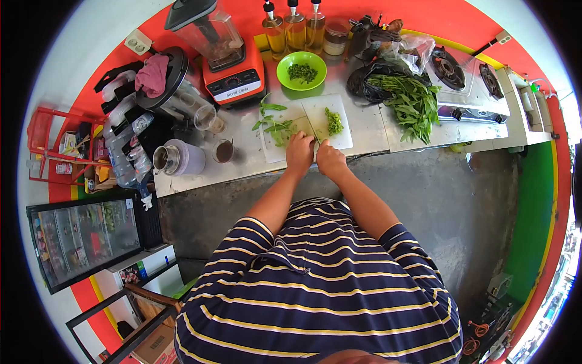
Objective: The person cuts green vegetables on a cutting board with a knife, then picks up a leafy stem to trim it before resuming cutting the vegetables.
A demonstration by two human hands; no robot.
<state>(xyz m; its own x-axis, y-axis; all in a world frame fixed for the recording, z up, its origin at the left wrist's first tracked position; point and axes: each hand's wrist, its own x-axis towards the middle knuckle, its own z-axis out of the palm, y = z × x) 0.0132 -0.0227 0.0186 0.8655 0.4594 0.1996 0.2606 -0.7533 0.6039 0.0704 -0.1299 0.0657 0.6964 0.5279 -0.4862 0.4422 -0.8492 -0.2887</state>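
A white cutting board (344,136) lies at the counter's front edge. My left hand (300,153) is on it, fingers curled down over the stems of some leafy greens (277,128), whose leaves spread out to the left. My right hand (331,159) is closed beside it, gripping a knife (311,119) whose thin blade points away across the board; the handle is hidden in the fingers. Right of the blade sits a small pile of chopped greens (333,122). Behind the board, a bright green bowl (282,76) holds darker chopped greens.
A large bunch of leafy greens (412,109) lies to the right, before a gas stove (467,91). At the back stand a red blender (235,77) and several oil bottles (295,30). On the left are a brown-filled cup (224,151) and a steel-topped container (182,159).
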